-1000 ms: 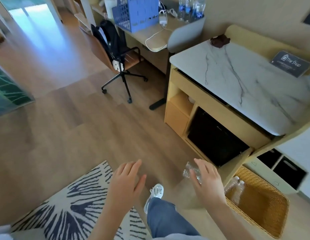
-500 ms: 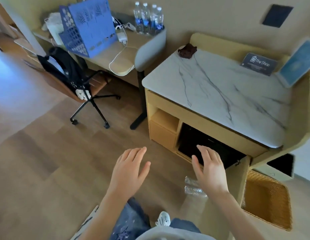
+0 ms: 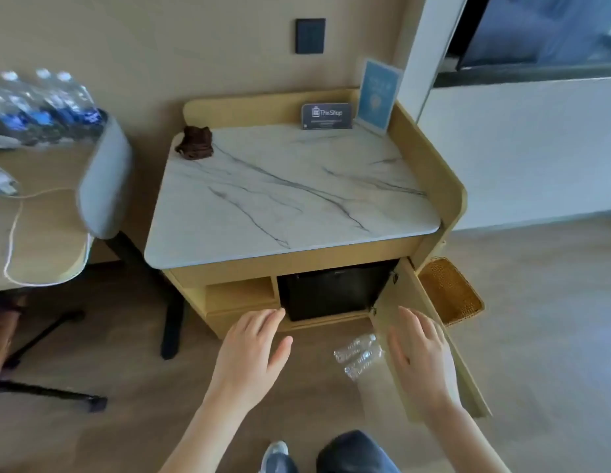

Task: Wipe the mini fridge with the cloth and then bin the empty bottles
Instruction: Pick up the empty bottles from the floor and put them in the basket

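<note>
- Both the left hand (image 3: 252,356) and the right hand (image 3: 420,360) are held empty, fingers spread, before the mini fridge (image 3: 331,295).
- The cloth (image 3: 194,146) is seen crumpled on the marble top's back-left corner, so wiping is judged not yet begun.
- The empty bottles (image 3: 358,356) lie on the floor beside the right hand.
- Next, a reach up to the cloth is called for.

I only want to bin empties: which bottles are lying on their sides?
The two clear bottles on the floor beside the right hand; the blue-labelled bottles on the desk stand upright.
</note>
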Available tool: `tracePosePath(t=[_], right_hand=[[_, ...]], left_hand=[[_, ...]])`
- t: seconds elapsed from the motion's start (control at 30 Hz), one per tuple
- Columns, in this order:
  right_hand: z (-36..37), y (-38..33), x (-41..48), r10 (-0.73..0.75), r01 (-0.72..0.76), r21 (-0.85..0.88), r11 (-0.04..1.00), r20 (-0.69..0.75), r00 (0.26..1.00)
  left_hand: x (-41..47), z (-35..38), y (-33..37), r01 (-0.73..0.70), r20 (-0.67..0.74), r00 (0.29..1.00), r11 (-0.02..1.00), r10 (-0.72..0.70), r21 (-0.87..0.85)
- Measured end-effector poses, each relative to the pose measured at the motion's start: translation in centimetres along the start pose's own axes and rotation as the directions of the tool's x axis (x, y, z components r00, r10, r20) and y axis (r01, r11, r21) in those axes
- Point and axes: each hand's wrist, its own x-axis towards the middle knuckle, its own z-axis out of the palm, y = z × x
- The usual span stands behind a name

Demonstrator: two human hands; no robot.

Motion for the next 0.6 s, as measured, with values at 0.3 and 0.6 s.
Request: tracePosePath(t=[0.3,0.6], right_hand=[[0.1,-1.0,-6.6,0.243,-0.248,-0.001,0.969,-0.186,0.952],[1.4,3.6,-7.8,0.348,-0.353,0.018,0.935,-0.223,0.910]], left_hand=[[3.9,2.0,0.4,-0.304,0.114,0.940,0.940,0.323,-0.153],[5.4,7.1,5.2,-0.406,0.233,0.860,0.886,0.453,-0.222]])
